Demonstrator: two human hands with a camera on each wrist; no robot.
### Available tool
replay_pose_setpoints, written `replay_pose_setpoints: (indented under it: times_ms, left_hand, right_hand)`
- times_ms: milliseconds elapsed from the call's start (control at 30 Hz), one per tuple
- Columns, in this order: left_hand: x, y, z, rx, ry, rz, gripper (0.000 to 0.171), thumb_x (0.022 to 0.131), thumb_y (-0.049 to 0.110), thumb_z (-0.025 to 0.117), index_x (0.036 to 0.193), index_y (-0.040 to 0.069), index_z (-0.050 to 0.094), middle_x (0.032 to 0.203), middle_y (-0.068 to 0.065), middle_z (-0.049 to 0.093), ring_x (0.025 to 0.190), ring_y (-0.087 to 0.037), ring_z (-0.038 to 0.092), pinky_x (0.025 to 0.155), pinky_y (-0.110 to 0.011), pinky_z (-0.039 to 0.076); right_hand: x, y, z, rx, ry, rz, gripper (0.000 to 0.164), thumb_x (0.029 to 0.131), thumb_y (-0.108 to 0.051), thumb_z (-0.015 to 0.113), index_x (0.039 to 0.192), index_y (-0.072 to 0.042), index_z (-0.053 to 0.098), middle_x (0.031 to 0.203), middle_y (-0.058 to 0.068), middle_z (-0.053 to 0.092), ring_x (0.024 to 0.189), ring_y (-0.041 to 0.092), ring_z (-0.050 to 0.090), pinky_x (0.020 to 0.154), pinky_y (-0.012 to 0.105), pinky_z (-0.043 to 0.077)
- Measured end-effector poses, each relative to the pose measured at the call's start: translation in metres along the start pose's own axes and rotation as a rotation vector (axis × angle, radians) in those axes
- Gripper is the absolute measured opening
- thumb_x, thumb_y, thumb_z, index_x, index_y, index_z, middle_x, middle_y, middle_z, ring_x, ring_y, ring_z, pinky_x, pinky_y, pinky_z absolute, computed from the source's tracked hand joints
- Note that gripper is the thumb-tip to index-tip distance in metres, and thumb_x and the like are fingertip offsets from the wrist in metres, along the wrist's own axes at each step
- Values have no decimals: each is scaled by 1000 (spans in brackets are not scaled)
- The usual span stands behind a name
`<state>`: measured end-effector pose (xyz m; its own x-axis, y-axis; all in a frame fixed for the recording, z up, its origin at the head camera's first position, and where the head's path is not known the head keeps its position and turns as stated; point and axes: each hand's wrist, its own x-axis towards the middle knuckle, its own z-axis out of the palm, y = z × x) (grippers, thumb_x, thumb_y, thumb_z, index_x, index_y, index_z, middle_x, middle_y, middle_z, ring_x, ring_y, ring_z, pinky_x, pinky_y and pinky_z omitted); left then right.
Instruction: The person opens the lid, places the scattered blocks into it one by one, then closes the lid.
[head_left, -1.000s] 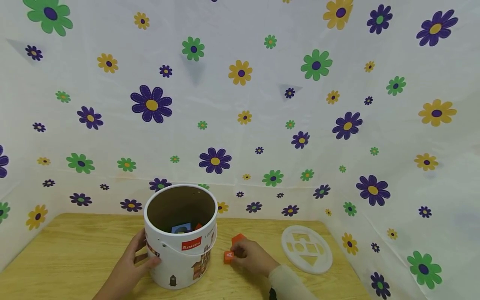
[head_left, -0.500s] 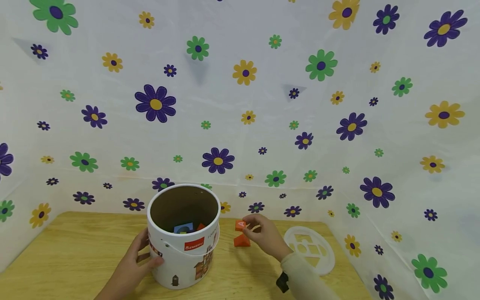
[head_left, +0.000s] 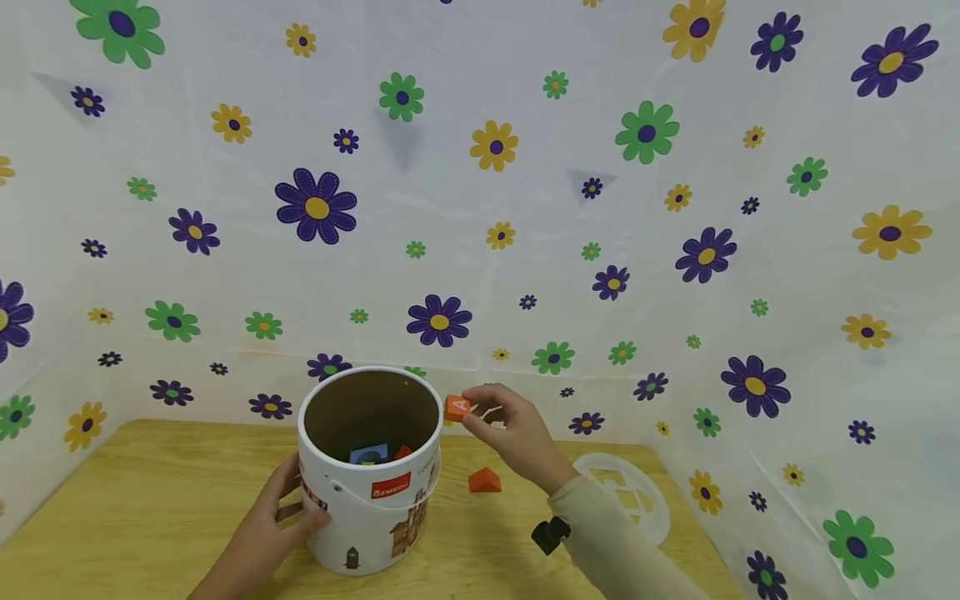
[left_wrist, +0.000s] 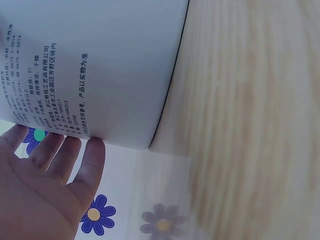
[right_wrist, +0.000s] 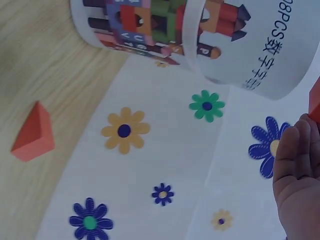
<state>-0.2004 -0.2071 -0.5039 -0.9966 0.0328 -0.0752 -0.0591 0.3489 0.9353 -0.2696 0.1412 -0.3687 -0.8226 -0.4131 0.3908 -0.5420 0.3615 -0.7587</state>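
My left hand [head_left: 262, 525] rests against the left side of a white toy-block bucket [head_left: 360, 525], thumb toward the front. In the left wrist view, the extended fingers [left_wrist: 92, 162] touch its printed wall. My right hand [head_left: 517, 429] pinches an orange block marked A [head_left: 457, 407] between thumb and fingertips, just right of the bucket's rim. Only an edge of that block [right_wrist: 315, 102] shows in the right wrist view. An orange triangular block [head_left: 484, 480] lies on the table below the right hand. Inside the bucket are a blue block [head_left: 369, 454] and an orange-red piece [head_left: 403, 452].
A white round lid [head_left: 652, 508] with cut-out shapes lies at the right on the wooden table [head_left: 172, 500], partly hidden by the right sleeve. A flower-printed white sheet [head_left: 525, 183] stands behind and along the sides. The bucket's white handle [head_left: 390, 507] hangs down in front.
My right hand has lifted the A block off the table and carried it up and left to the bucket's rim. The triangular block stays on the table. The left hand keeps its place.
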Motion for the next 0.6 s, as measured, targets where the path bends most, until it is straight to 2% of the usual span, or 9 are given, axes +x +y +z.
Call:
replay_pose_setpoints:
  times_ms: [200,400,600]
  left_hand:
    - [1,-2,-1,0,-3,-8,106,94,51,72,166,12,4,168,-24,17,150,-48,25,115,-61,40]
    - [2,-5,-1,2,2,-1,106,94,50,73,166,12,5,168,-23,19,150,-49,26,115,-62,40]
    - [3,-3,1,-3,7,9,103,95,49,72,166,12,6,168,-23,20,150,-48,27,114,-61,42]
  right_hand:
    - [16,-18,17,-59,-52,-35,27,97,-21,75,123,-19,71,111,-8,69,96,15,60,82,30,55]
    - [32,-34,34,-142,-132,-42,27,97,-25,75,123,-19,73,110,-7,69,89,14,58,72,25,53]
    - [41,-45,47,-270,-215,-31,29,97,-29,75,123,-19,73,119,-7,70,102,11,59,87,26,55]
